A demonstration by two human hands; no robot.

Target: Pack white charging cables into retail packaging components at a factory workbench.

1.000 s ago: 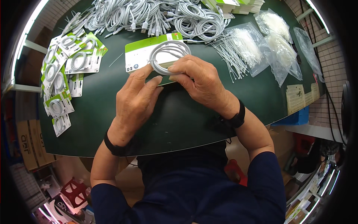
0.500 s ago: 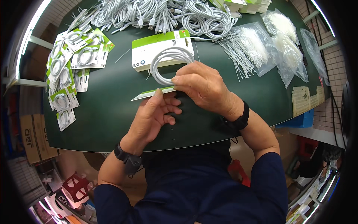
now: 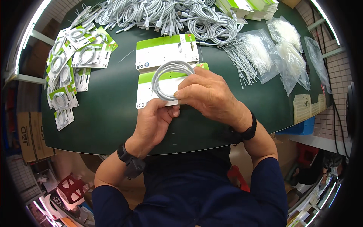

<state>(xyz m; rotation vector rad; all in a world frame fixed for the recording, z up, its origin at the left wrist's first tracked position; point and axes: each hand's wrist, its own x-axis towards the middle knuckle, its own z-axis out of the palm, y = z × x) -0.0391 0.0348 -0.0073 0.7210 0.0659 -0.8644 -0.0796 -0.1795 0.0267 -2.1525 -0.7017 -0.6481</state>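
A coiled white cable (image 3: 158, 84) is pinched in my right hand (image 3: 210, 92) between thumb and fingers. Behind the coil is a green and white backing card (image 3: 143, 90), tilted so its printed face shows. My left hand (image 3: 153, 123) grips the card's lower edge, its thumb in front and its fingers curled behind. The coil overlaps the card's middle; whether they touch I cannot tell. Just beyond lies a stack of similar cards (image 3: 166, 53) on the dark green table (image 3: 109, 117).
Finished-looking cards with coiled cables (image 3: 62, 77) spread over the left side. A heap of coiled cables (image 3: 151, 13) fills the back. Toward the right lie loose cable ties (image 3: 242, 66) and plastic bags of ties (image 3: 289, 62). More card stacks (image 3: 261, 7) stand at the back right.
The card, seen almost edge-on before, has been turned up to show its face behind the coil. My left fingers have closed in on it, and the coil has come slightly nearer to me.
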